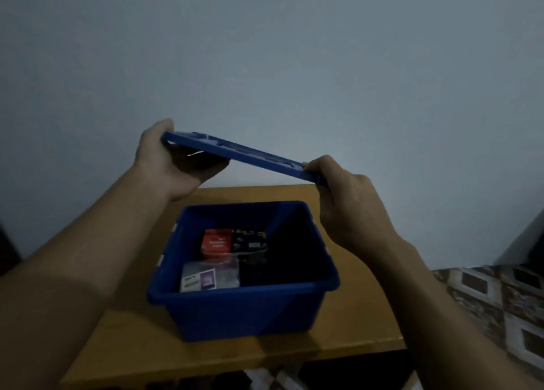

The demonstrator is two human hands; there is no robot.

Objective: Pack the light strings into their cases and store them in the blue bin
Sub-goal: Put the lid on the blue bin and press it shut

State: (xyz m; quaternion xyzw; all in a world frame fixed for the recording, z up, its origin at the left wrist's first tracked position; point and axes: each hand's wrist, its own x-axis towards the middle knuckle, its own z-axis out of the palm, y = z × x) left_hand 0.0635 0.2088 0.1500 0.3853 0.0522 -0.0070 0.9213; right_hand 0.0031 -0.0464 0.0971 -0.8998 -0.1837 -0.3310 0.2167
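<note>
A blue bin (244, 310) stands open on a small wooden table (132, 348). Inside lie a red case (217, 242), a dark case with coloured dots (250, 242) and a clear-wrapped white and purple case (206, 277). Above the bin I hold its blue lid (244, 154), tilted down to the right. My left hand (167, 160) grips the lid's left end, thumb on top and fingers underneath. My right hand (347, 201) grips the lid's right end.
A plain pale wall fills the background behind the table. Patterned floor tiles (500, 301) show at the right, and a dark object sits at the far right edge. The table's front edge runs just below the bin.
</note>
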